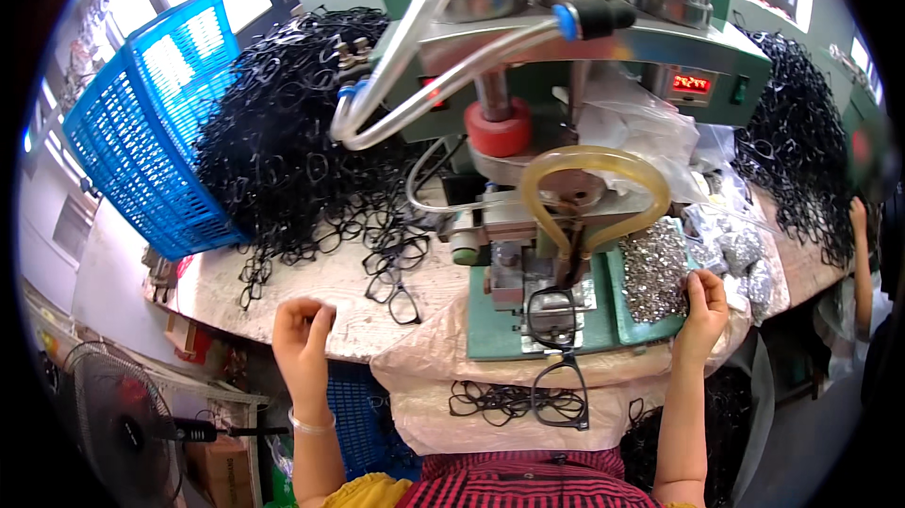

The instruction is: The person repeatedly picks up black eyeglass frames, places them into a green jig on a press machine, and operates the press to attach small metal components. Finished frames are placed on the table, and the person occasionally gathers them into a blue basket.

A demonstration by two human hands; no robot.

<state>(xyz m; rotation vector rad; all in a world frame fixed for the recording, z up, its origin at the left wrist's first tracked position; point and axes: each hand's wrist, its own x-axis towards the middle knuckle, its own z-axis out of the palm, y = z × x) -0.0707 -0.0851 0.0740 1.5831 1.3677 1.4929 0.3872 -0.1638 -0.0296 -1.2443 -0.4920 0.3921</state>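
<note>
My left hand [304,331] is raised over the table's front edge, left of the machine, thumb and fingers curled together. Whether something small is between them I cannot make out. My right hand [705,308] is at the right edge of a green tray [630,327] heaped with small shiny metal parts [653,272]. Its thumb and forefinger are pinched, and anything in them is hidden. Between my hands, a black eyeglass frame [560,395] sits at the machine's fixture [512,286], one rim under the head and the other hanging toward me.
A green press machine [745,56] with a red collar [498,128], clear hoses and a curved yellow tube [594,159] stands ahead. Black eyeglass frames [283,122] pile up at left beside a tilted blue basket [156,131]. More frames [504,401] lie in front; a fan [127,423] stands lower left.
</note>
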